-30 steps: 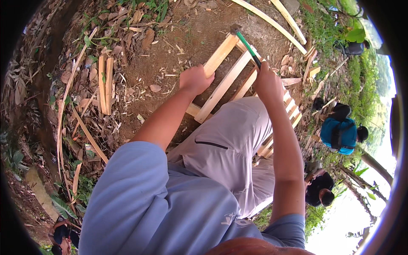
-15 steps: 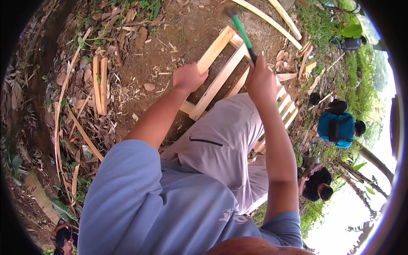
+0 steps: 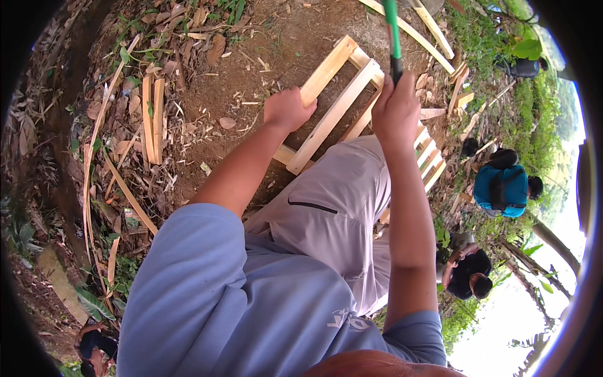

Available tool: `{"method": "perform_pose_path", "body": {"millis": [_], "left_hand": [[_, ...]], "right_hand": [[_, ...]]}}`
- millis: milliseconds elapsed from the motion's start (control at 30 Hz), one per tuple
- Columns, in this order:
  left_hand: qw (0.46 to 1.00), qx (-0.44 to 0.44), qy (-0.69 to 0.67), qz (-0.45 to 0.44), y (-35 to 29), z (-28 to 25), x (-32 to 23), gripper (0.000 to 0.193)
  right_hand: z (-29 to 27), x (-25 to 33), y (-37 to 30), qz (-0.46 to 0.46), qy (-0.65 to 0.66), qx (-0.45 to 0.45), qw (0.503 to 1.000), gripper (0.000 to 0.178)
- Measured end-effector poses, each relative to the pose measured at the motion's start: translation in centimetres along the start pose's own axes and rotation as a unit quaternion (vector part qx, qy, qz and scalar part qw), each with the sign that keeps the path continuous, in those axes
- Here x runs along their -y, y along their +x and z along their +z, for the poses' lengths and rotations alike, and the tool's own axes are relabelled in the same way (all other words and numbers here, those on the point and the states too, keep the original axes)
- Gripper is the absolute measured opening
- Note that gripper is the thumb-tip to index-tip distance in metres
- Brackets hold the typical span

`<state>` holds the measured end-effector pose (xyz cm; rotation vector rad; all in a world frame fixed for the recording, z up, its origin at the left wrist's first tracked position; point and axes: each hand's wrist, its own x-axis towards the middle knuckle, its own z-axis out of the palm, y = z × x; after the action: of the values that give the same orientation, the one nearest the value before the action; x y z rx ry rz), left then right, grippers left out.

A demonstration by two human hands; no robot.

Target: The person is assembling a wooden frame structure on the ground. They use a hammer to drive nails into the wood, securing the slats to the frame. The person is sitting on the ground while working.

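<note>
My left hand [image 3: 289, 111] is closed around the outermost wooden slat [image 3: 328, 70] of a slatted wooden frame [image 3: 334, 116]. That slat slants up and away to the frame's far corner. My right hand [image 3: 396, 113] grips the black end of a green-handled hammer [image 3: 392, 39], held upright above the frame's far side; its head lies beyond the picture's upper edge. My leg and right forearm hide the middle of the frame, and more of its pale slats [image 3: 428, 157] show to the right of the forearm.
Loose wood strips [image 3: 152, 119] lie among dry leaves at left, and long curved strips [image 3: 418, 41] at the far right. Bare brown soil [image 3: 213, 81] surrounds the frame. Off to the right are a person with a blue backpack [image 3: 500, 188] and another person in dark clothes [image 3: 468, 273].
My right hand has moved slightly right and up, swinging the hammer from a leftward tilt to nearly upright, its head leaving the picture. The left hand keeps its hold on the slat.
</note>
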<state>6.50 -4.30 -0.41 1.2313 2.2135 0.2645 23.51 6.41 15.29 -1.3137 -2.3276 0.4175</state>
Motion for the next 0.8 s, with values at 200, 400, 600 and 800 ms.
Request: {"method": "perform_pose_path", "body": {"millis": [200,400,600,800], "left_hand": [[1.000,-0.006,-0.003,0.017,0.0,0.0,-0.9,0.062],[1.000,0.001,-0.002,0.008,0.2,-0.2,0.1,0.059],[1.000,-0.002,0.011,0.008,-0.2,-0.3,-1.2,0.060],[1.000,-0.010,0.009,0.012,0.3,-0.1,0.0,0.061]], "right_hand": [[3.0,-8.3,-1.9,0.041,-0.212,0.207,0.954,0.023],[-1.1,-0.2,-0.9,0.026,-0.043,0.042,0.998,0.021],[2.7,-8.5,-1.6,0.090,-0.200,0.233,0.947,0.022],[-0.8,-2.5,-0.8,-0.016,-0.012,0.017,1.000,0.019]]}}
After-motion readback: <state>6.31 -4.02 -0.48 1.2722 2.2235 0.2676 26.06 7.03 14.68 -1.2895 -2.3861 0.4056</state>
